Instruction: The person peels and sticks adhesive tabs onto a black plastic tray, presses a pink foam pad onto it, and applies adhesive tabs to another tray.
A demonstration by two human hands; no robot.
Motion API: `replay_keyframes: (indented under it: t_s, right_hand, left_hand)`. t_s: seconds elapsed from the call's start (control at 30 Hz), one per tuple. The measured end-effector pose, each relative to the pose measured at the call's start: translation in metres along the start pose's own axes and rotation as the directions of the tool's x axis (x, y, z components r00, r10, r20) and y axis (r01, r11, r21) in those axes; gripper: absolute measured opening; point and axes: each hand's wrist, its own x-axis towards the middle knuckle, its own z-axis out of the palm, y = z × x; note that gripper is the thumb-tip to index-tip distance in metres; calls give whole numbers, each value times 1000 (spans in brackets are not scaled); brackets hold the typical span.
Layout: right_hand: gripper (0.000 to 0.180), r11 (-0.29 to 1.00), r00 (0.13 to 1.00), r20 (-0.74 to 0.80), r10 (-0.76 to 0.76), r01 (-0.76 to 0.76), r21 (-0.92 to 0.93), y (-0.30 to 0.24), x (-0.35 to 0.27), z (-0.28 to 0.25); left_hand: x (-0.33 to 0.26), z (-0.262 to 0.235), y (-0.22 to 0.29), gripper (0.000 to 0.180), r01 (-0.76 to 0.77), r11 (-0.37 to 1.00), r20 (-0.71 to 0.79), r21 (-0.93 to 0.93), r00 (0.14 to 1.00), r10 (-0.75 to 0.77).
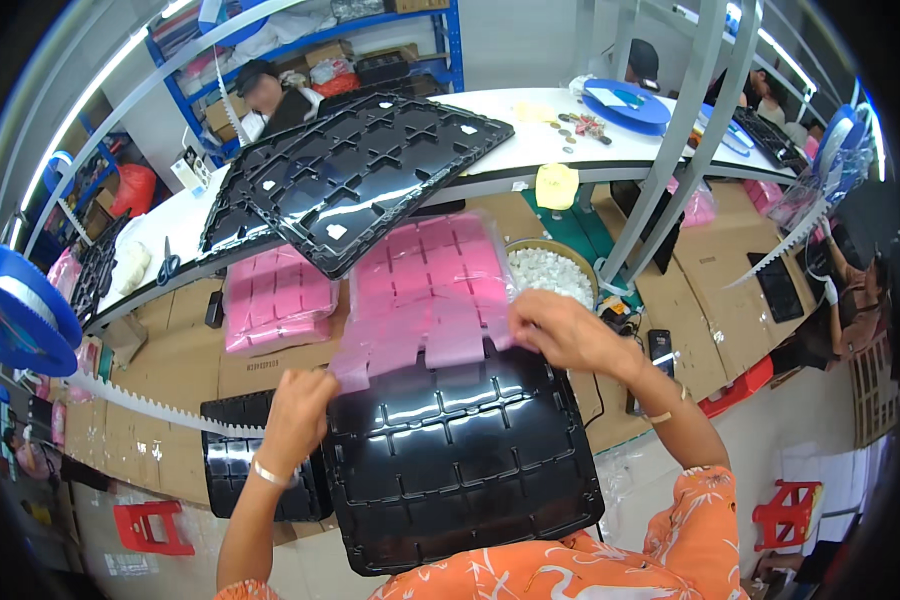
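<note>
Scene: a person in an orange patterned shirt works at a cardboard-covered bench, seen from above.
Left hand (295, 410): at 9 o'clock of the tray, fingers pinched shut on the lower left corner of a translucent pink plastic bag holding a sheet of pink square pads (425, 295).
Right hand (568, 330): at 2 o'clock of the tray, fingers closed on the bag's lower right edge.
Bag: stretched between both hands, its lower edge just overlapping the far rim of a glossy black moulded plastic tray with square pockets (460, 460).
Tray: tilted against the person's body at 6 o'clock; the pockets in view appear empty.
Progress: judged early, with the bag looking sealed and no pink pad lying in any pocket; opening it and filling the tray appear to be left.
Nearby: a second pink bag of pads (270, 305) lies at 10 o'clock, unopened as far as can be seen; black open-lattice plastic trays (360, 165) lean on the white shelf at 12 o'clock; a round bowl of small white pieces (552, 270) sits at 1 o'clock; another black tray (232, 450) lies partly under the left wrist.
</note>
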Motion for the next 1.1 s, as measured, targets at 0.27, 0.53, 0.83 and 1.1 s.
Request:
replay_keyframes:
  t_s: [0.27,0.53,0.83,1.1]
  right_hand:
    - [11,999,995,90,38,-36,-27,-73,-64,9]
    - [9,991,998,14,54,-56,123,-91,-68,13]
    - [11,989,997,-19,71,-68,128,-73,-81,22]
    - [9,989,993,67,93,-100,113,-68,-85,24]
  left_hand:
    - [-49,4,65,67,231,959,-155,-165,954,-257]
    - [-27,61,19,64,310,925,-321,-218,872,-368]
    - [-4,89,-14,42,386,882,-220,-270,867,-447]
    - [37,102,-41,38,646,660,104,-383,740,-665]
